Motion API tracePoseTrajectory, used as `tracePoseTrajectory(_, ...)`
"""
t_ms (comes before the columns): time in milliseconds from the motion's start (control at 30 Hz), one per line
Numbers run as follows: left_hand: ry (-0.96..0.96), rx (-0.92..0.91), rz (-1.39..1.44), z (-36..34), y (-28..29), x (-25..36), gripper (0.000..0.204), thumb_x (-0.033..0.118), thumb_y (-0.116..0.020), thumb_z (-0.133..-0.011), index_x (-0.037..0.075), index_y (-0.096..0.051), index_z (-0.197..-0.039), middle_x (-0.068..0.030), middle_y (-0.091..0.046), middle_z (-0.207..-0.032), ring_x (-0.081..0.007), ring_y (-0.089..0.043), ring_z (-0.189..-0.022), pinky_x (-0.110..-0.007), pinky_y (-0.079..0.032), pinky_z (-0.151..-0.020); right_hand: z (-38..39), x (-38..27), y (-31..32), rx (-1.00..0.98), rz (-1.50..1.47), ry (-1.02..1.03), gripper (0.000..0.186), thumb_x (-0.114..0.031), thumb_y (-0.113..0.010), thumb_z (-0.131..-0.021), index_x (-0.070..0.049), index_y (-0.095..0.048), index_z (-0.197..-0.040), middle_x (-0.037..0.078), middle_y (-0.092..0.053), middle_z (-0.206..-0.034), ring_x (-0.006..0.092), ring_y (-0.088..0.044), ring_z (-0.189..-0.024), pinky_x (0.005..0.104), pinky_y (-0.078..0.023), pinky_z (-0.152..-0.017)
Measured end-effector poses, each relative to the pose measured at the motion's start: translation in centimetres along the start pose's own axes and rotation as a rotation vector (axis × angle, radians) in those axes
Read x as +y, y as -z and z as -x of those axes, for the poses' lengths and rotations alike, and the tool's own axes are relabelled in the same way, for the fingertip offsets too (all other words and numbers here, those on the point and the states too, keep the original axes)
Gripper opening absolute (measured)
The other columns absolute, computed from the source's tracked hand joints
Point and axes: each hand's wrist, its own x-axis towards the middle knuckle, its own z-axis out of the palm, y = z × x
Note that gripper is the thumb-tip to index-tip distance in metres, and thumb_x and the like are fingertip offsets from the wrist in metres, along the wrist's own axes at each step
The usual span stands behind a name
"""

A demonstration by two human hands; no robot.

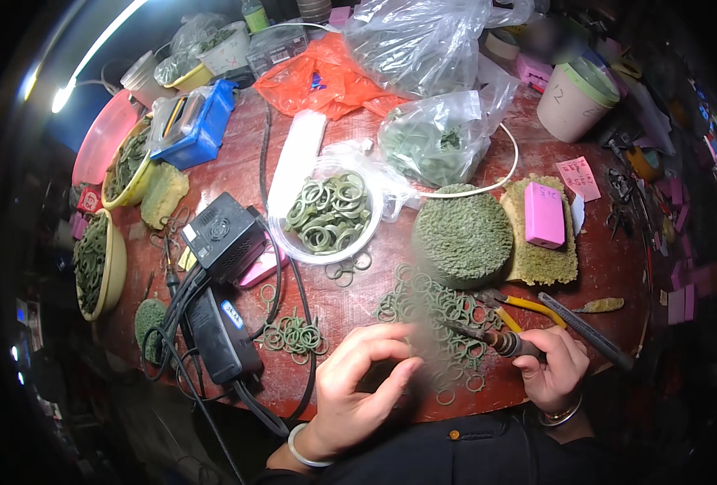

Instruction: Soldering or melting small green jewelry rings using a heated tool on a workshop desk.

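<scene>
My right hand (556, 367) is closed round the handle of a soldering iron-like tool (507, 343), its metal tip pointing left over a spread of thin green rings (465, 356). To its left my left hand (360, 388) is curled, thumb and forefinger brought together at the edge of that spread. A blurred vertical smear covers the fingertips, so what they pinch, if anything, is hidden. A smaller heap of green rings (295, 336) lies left of this hand. Beyond it stands a clear round tub (371, 234) of thicker green rings.
A round rough green block (463, 234) and a yellow sponge (554, 267) bearing a pink block (544, 214) stand behind the rings. Yellow-handled pliers (528, 304) and a black file (585, 330) lie near my right hand. Black devices with cables (222, 335) occupy the left.
</scene>
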Motion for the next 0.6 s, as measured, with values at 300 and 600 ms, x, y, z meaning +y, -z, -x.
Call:
tracePoseTrajectory(300,0.174,0.084,0.231,0.53,-0.5,0.25,0.035,-0.009,-0.077,-0.083,-0.005,-0.063,-0.114,-0.013,-0.069,-0.114,-0.0134,-0.067,-0.088,-0.026,-0.055,-0.078,0.13,0.27,0.02,-0.027,-0.033,0.032,0.038,-0.038,-0.073,-0.092,-0.001,-0.067,-0.101,0.009,-0.066,-0.077,0.0244,-0.066,-0.062,0.0344,-0.051,-0.053)
tracePoseTrajectory(600,0.187,0.097,0.289,0.91,-0.73,0.11,0.031,-0.008,-0.076,-0.083,-0.005,-0.064,-0.111,-0.0128,-0.069,-0.115,-0.0135,-0.066,-0.089,-0.025,-0.054,-0.079,0.11,0.25,-0.19,-0.034,-0.088,0.07,0.037,-0.036,-0.073,-0.092,-0.001,-0.067,-0.101,0.009,-0.067,-0.078,0.0241,-0.067,-0.062,0.033,-0.052,-0.053)
